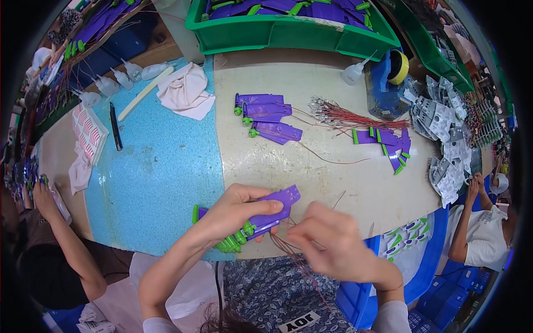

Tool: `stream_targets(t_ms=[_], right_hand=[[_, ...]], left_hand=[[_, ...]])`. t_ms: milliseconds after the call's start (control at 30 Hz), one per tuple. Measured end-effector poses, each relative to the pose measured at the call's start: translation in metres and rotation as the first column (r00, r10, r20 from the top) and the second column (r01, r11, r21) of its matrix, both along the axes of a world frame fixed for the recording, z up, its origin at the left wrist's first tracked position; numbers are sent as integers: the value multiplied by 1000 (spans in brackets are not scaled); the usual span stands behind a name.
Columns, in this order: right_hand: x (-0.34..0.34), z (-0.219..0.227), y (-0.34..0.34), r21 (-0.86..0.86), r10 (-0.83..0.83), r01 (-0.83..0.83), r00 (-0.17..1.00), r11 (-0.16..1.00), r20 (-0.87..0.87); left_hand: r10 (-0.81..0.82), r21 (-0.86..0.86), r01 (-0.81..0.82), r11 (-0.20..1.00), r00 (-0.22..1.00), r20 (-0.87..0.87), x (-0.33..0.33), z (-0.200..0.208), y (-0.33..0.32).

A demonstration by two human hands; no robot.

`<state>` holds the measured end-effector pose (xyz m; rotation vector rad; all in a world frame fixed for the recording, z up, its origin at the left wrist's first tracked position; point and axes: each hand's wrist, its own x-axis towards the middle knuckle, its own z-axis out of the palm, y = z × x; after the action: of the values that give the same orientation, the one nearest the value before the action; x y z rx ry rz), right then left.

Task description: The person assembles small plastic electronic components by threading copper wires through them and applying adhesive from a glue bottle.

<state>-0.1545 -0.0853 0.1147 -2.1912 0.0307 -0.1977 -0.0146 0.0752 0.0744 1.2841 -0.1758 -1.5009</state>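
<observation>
Near the front edge of the table, my left hand (233, 213) is closed around a flat purple plastic piece (287, 200), its thumb pressed on top. Beneath that hand, more purple pieces show their bright green ends (234, 240) bunched together. Just right of the piece, my right hand (333, 241) is slightly blurred, with thumb and fingers pinched on a thin wire. Several thin reddish-brown wires (288, 248) hang below, between the hands. Farther back lie 3 purple pieces with green ends (272, 113), a thin wire trailing from them.
A bundle of red wires (361, 117) lies near a small purple stack (395, 145). Grey molded parts (444, 133) pile up at right. Behind stands a green bin (294, 34); a blue mat (155, 166) holds a cloth (186, 91) and stick (145, 94). Co-workers sit on both sides.
</observation>
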Motion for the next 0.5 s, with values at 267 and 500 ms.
stream_targets(t_ms=[267,500], right_hand=[[67,-83,-57,-340,-216,346,905,874,367],[11,-82,-90,-278,-82,159,960,947,268]], left_hand=[[-212,172,169,971,261,942,-15,6,2],[-121,134,243,961,-66,990,-18,-13,4]])
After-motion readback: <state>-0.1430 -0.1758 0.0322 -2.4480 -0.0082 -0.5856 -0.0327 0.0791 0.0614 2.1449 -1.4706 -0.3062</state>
